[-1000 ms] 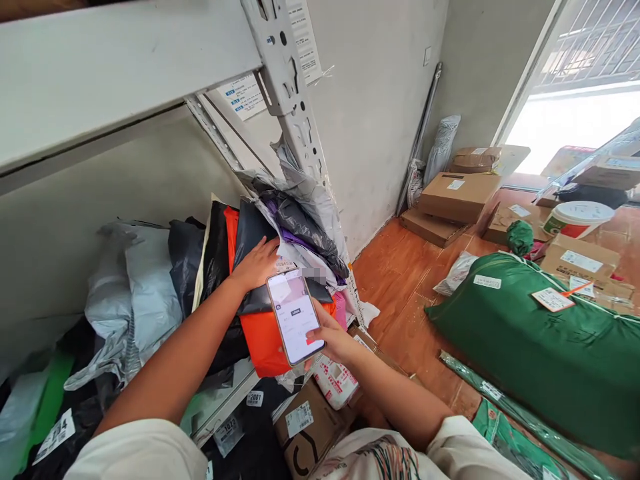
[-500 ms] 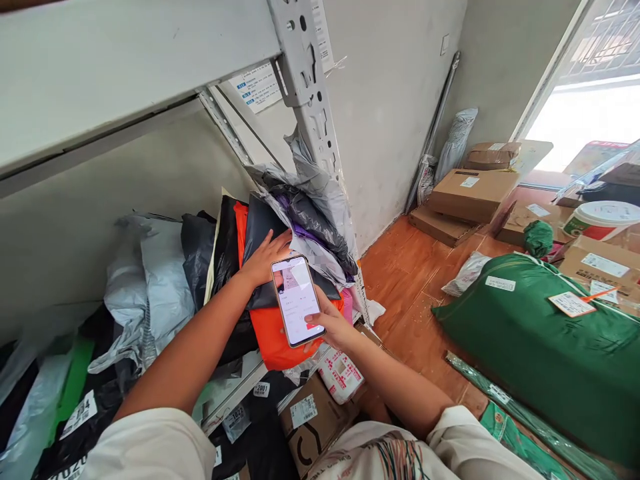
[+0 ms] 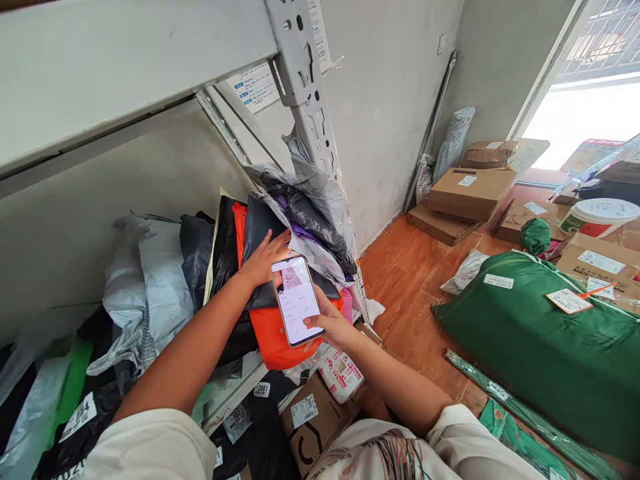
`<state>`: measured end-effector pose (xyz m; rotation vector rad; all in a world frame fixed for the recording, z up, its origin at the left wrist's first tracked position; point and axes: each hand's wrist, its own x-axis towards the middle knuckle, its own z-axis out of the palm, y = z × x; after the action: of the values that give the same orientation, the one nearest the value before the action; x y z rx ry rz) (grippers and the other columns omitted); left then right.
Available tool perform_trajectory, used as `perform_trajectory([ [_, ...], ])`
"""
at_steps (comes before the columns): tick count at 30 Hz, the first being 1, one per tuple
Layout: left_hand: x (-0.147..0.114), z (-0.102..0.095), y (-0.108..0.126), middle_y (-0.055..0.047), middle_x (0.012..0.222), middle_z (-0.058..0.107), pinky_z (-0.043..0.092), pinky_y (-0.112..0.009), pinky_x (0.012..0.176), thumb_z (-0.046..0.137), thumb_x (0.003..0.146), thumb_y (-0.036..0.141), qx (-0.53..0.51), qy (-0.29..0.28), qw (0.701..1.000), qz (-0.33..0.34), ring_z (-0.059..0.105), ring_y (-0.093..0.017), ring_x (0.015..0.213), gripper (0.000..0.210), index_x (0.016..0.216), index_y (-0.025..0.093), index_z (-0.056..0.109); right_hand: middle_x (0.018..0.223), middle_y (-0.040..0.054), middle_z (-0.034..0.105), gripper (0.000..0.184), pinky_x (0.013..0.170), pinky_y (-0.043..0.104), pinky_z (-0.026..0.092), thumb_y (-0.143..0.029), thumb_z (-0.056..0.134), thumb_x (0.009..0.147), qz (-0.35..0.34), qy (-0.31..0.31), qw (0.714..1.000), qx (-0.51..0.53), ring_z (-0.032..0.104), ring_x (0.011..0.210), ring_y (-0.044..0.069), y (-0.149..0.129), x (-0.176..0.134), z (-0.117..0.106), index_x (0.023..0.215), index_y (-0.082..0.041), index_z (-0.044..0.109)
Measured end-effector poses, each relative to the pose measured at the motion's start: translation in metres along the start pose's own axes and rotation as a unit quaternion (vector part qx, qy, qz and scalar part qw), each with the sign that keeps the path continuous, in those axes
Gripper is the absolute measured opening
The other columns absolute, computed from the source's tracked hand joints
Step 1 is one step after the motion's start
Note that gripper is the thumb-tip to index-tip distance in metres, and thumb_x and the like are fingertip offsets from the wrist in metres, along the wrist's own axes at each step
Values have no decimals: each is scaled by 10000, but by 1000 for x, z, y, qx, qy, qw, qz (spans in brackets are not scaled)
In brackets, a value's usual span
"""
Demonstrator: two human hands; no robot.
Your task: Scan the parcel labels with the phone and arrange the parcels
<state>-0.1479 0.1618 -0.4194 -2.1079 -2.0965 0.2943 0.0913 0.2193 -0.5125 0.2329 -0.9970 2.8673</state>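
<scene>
A smartphone (image 3: 295,303) with a lit screen is in my right hand (image 3: 333,323), its thumb over the lower right of the screen. A small picture and lines of text, too fine to read, show there. My left hand (image 3: 266,259) lies with fingers stretched out on a dark grey mailing bag (image 3: 263,223), just behind the phone's upper left. Around it stand an orange mailing bag (image 3: 267,340), a black bag (image 3: 227,243) and crumpled grey and white bags (image 3: 320,193), packed upright on the shelf. The phone hides part of these bags.
A perforated shelf post (image 3: 313,100) rises beyond the bags, under a white upper shelf (image 3: 130,60). White padded parcels (image 3: 163,267) stand on the left. On the floor lie a large green sack (image 3: 540,353) and cardboard boxes (image 3: 473,193). A labelled box (image 3: 313,420) sits below.
On the phone's screen, a red patch near my thumb is gone and the text and picture differ. Both hands keep their places; the view has shifted very slightly.
</scene>
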Motion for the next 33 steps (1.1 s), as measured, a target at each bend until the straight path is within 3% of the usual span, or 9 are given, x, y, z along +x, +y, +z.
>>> perform_trajectory([
  [5,0,-2,1,-186,1592,293,36,-547,1243,666,791,350,-12,1,1000,7,252,-324,1487,387,1123,154,631,1413,72,536,1028,480,226,582,-209,797,664,-10,30,999,-18,649,1113,308,2,-1,0,1497,-374,218],
  [14,2,-2,4,-188,1550,368,94,-576,1237,576,865,310,9,2,1000,-7,272,-319,1482,407,1241,156,585,1468,113,460,1157,561,297,638,-196,857,664,-41,-39,998,-31,690,1031,289,0,-16,-3,1526,-412,116],
  [20,4,-2,7,-203,1520,411,139,-599,1228,481,937,263,11,9,1000,-18,295,-324,1473,439,1349,122,531,1419,110,487,990,606,323,640,-184,815,722,-54,-62,996,-46,712,896,218,-8,-31,4,1496,-366,225],
  [25,5,3,4,-168,1520,425,129,-581,1235,461,962,265,23,4,999,-24,285,-298,1482,435,1384,175,511,1394,105,520,1016,619,324,632,-154,769,745,-58,-81,994,-48,703,796,171,-13,-38,9,1528,-367,157],
  [30,5,9,0,-193,1510,428,133,-582,1234,459,961,257,20,14,999,-24,293,-310,1478,426,1366,144,528,1402,96,527,919,641,348,632,-165,738,758,-31,-81,995,-40,708,890,218,-15,-41,10,1500,-356,231],
  [33,7,6,1,-185,1507,433,130,-570,1239,472,939,238,4,12,999,-29,319,-311,1465,421,1345,154,545,1423,96,510,938,620,342,630,-189,733,759,-24,-72,996,-38,692,987,256,-17,-42,11,1505,-370,194],
])
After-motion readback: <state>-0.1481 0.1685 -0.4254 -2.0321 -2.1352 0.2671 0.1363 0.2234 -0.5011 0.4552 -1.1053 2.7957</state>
